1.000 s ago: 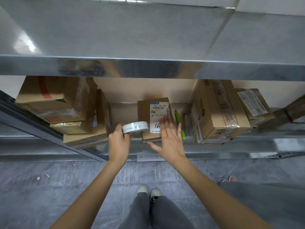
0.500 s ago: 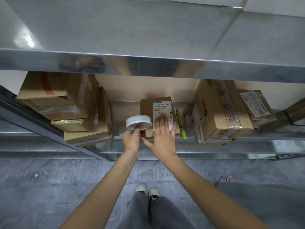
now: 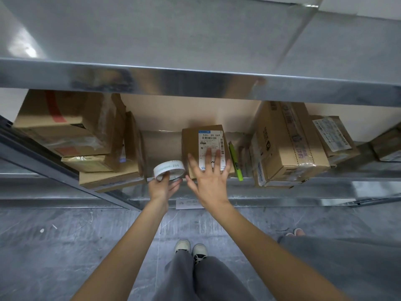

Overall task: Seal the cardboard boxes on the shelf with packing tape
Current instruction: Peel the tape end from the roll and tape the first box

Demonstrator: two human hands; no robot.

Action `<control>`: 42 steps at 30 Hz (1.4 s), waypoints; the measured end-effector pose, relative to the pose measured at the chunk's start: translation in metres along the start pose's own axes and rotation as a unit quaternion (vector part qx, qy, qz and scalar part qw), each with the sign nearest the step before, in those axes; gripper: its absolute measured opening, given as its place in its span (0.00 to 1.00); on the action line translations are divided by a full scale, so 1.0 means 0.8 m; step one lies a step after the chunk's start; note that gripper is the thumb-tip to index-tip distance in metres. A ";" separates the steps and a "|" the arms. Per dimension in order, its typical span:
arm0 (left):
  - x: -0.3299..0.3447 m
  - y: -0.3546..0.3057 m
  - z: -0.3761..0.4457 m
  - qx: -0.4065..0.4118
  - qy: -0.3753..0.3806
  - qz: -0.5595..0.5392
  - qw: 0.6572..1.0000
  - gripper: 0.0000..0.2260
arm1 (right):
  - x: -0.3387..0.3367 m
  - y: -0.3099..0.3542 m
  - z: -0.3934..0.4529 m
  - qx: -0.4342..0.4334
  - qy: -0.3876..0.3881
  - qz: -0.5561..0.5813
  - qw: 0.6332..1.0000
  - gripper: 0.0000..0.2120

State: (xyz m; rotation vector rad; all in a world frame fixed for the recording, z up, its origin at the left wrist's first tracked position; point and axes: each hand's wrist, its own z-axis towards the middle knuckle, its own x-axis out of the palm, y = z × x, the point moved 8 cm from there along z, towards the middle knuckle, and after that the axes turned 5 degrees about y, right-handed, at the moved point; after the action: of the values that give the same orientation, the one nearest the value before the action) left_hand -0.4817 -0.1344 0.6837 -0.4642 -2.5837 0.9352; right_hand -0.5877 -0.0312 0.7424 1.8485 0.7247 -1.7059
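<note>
Head view: our left hand (image 3: pixel 163 187) grips packing tape roll (image 3: pixel 169 170); our right hand (image 3: pixel 209 181), fingers spread flat, presses labelled cardboard box (image 3: pixel 191 140) on metal shelf (image 3: pixel 303 185).

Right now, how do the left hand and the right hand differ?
The left hand grips the tape roll at the shelf's front edge; the right hand holds nothing. The left hand's fingers curl round the roll; the right hand's fingers are straight and spread, lying flat on the small labelled box. The left hand is beside the box, the right on it. Both are bare.
</note>
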 end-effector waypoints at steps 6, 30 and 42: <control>0.011 0.003 -0.015 0.014 0.110 0.058 0.992 0.11 | -0.011 -0.012 -0.006 -0.005 -0.016 0.025 1.000 0.27; 0.132 -0.098 -0.100 0.369 0.035 0.508 0.777 0.09 | -0.053 -0.084 -0.027 0.033 -0.080 0.249 0.965 0.26; 0.067 -0.116 -0.095 0.325 0.047 0.440 0.836 0.13 | -0.047 -0.091 -0.026 0.029 -0.041 0.177 0.983 0.33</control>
State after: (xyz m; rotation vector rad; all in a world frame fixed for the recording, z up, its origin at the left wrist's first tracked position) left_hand -0.5132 -0.1381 0.8112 -1.4701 -1.6997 1.9014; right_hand -0.6255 0.0341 0.7800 1.8053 0.2919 -1.5718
